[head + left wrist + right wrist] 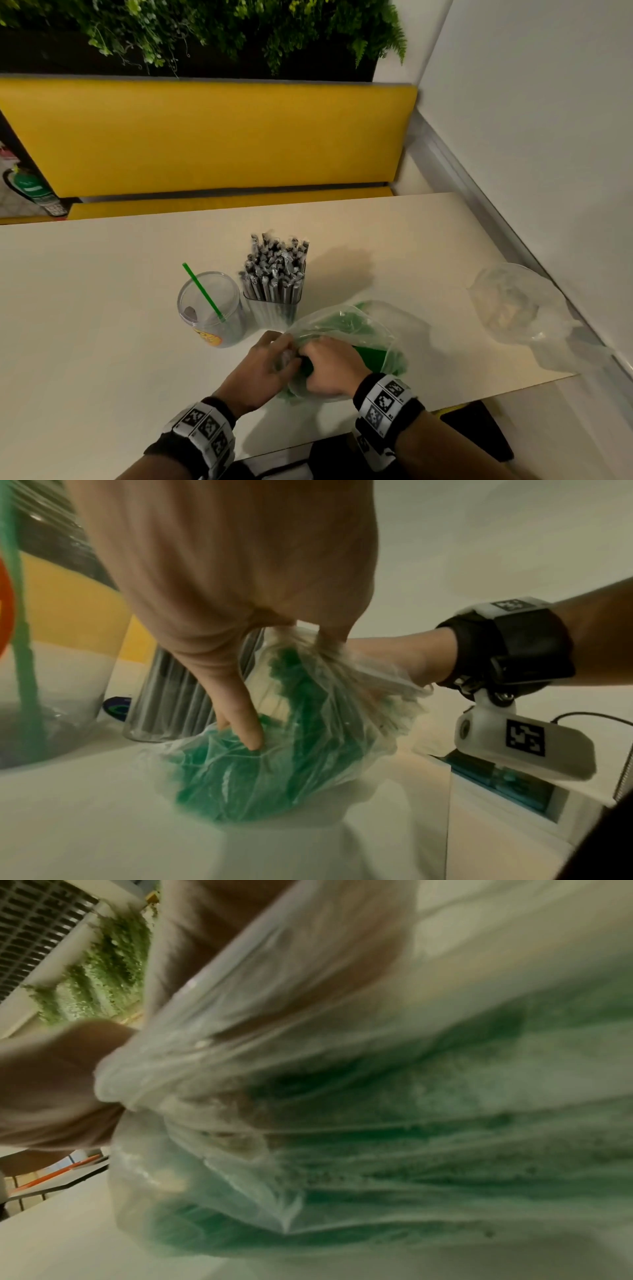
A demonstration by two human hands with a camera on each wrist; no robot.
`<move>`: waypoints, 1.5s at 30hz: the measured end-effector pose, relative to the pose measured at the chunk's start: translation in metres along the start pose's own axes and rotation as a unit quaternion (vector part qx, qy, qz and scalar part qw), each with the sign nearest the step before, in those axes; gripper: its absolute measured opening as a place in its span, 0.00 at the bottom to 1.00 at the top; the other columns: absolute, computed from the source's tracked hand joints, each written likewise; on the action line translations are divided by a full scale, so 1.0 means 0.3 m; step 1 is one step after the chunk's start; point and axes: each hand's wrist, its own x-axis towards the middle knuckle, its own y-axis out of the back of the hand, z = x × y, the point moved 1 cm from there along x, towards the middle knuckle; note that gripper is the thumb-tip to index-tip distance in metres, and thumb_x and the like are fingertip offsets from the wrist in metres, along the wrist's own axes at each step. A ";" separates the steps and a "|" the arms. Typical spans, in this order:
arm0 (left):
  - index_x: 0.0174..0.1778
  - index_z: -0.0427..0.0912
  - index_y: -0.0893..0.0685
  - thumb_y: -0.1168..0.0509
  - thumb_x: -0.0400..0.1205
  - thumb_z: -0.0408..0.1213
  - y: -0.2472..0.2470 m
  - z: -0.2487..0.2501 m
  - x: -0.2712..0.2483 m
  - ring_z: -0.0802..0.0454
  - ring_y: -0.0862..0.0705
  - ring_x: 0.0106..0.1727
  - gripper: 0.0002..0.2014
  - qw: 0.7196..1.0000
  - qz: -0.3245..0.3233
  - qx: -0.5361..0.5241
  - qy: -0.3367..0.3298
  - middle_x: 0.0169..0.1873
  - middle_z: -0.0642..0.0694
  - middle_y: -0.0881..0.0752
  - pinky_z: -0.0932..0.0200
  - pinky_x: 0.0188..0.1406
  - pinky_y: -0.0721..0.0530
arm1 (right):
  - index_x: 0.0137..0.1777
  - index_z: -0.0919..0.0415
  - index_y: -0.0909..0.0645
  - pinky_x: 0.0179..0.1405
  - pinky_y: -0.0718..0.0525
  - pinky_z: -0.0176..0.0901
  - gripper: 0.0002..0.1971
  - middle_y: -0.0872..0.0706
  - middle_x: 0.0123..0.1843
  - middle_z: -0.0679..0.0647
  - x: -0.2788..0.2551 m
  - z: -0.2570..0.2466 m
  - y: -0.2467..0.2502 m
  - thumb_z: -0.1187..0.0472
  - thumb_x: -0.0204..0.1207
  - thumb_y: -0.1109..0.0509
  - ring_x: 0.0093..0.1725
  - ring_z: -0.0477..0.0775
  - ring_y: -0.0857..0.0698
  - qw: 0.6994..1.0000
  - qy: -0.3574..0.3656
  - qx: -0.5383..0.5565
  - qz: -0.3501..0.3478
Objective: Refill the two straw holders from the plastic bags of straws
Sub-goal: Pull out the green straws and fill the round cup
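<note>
A clear plastic bag of green straws (356, 339) (274, 750) (377, 1137) lies on the white table near its front edge. My left hand (263, 370) (226, 588) and right hand (332, 366) (387, 658) both grip the bag's gathered neck, close together. A round clear holder (210, 310) with one green straw (202, 291) stands just beyond my left hand. Next to it on the right, a square clear holder (274, 301) is packed with paper-wrapped straws (275, 263). In the right wrist view the bag fills the frame, blurred.
An empty crumpled clear bag (513, 305) lies at the table's right edge by the wall. A yellow bench (205, 137) runs behind the table (85, 308). Plants (205, 31) hang above it.
</note>
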 end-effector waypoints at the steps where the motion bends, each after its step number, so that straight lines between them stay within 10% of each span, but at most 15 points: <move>1: 0.51 0.56 0.19 0.37 0.77 0.54 0.004 -0.006 0.000 0.60 0.20 0.55 0.11 1.000 -0.002 -0.006 0.005 0.52 0.54 0.20 0.58 0.58 0.21 | 0.47 0.56 0.14 0.35 0.21 0.45 0.07 0.10 0.47 0.56 -0.004 0.005 0.003 0.59 0.70 0.30 0.45 0.61 0.13 1.000 0.007 0.012 -0.003; 7: 0.50 0.55 0.16 0.38 0.70 0.38 0.043 0.003 -0.001 0.50 0.16 0.55 0.14 0.997 -0.036 -0.065 0.012 0.50 0.58 0.14 0.46 0.61 0.17 | 0.45 0.60 0.13 0.32 0.23 0.41 0.07 0.10 0.41 0.54 -0.025 0.044 0.006 0.67 0.70 0.31 0.41 0.56 0.14 0.996 -0.028 0.085 -0.020; 11: 0.66 0.54 0.13 0.38 0.78 0.19 0.028 -0.006 -0.009 0.58 0.17 0.69 0.28 0.994 -0.041 -0.106 0.004 0.65 0.59 0.13 0.62 0.71 0.21 | 0.46 0.58 0.13 0.27 0.28 0.32 0.10 0.17 0.32 0.43 -0.011 0.083 0.054 0.71 0.70 0.29 0.34 0.43 0.18 0.987 -0.072 0.141 -0.021; 20: 0.63 0.71 0.18 0.37 0.78 0.38 0.023 -0.022 -0.006 0.68 0.13 0.59 0.23 0.999 0.003 -0.028 0.036 0.60 0.63 0.11 0.58 0.62 0.14 | 0.47 0.56 0.16 0.34 0.22 0.40 0.10 0.10 0.46 0.51 -0.083 0.065 0.060 0.66 0.67 0.32 0.46 0.55 0.14 0.995 -0.019 0.090 0.027; 25: 0.58 0.89 0.25 0.36 0.73 0.38 0.056 -0.046 -0.026 0.79 0.20 0.62 0.32 1.000 -0.007 0.016 0.022 0.63 0.75 0.18 0.76 0.65 0.24 | 0.54 0.57 0.14 0.48 0.17 0.42 0.13 0.10 0.53 0.51 -0.089 0.059 0.069 0.60 0.68 0.24 0.50 0.51 0.15 0.985 -0.003 0.140 0.103; 30: 0.64 0.70 0.16 0.33 0.80 0.42 0.050 -0.060 -0.036 0.64 0.20 0.68 0.19 1.000 0.005 -0.006 -0.010 0.69 0.64 0.22 0.58 0.57 0.12 | 0.72 0.55 0.20 0.60 0.14 0.36 0.26 0.11 0.56 0.40 -0.113 0.089 0.142 0.51 0.76 0.20 0.55 0.40 0.13 0.948 -0.035 0.286 0.134; 33: 0.62 0.66 0.14 0.33 0.82 0.45 0.042 -0.055 -0.042 0.64 0.19 0.66 0.15 0.999 0.020 0.022 -0.028 0.71 0.63 0.25 0.64 0.52 0.13 | 0.51 0.49 0.22 0.40 0.22 0.25 0.10 0.17 0.34 0.27 -0.147 0.067 0.221 0.57 0.79 0.22 0.37 0.31 0.17 0.920 0.008 0.357 0.164; 38: 0.58 0.64 0.14 0.35 0.81 0.52 0.068 -0.036 -0.064 0.62 0.23 0.72 0.10 0.997 0.028 0.049 -0.059 0.71 0.60 0.26 0.59 0.70 0.21 | 0.35 0.66 0.23 0.34 0.20 0.55 0.20 0.24 0.29 0.66 -0.169 -0.043 0.353 0.50 0.77 0.24 0.30 0.67 0.21 0.867 0.101 0.426 0.237; 42: 0.53 0.59 0.12 0.32 0.82 0.45 0.135 0.015 -0.098 0.65 0.18 0.63 0.07 0.995 0.017 0.048 -0.091 0.61 0.63 0.18 0.64 0.61 0.19 | 0.38 0.64 0.18 0.40 0.15 0.66 0.14 0.19 0.29 0.62 -0.129 -0.165 0.413 0.54 0.78 0.25 0.31 0.65 0.17 0.823 0.167 0.481 0.253; 45: 0.49 0.59 0.12 0.34 0.80 0.46 0.207 0.046 -0.139 0.68 0.15 0.50 0.06 0.987 0.132 0.070 -0.060 0.52 0.66 0.14 0.64 0.45 0.16 | 0.41 0.65 0.17 0.40 0.16 0.64 0.07 0.18 0.31 0.60 -0.069 -0.268 0.445 0.64 0.79 0.27 0.33 0.60 0.17 0.794 0.211 0.516 0.244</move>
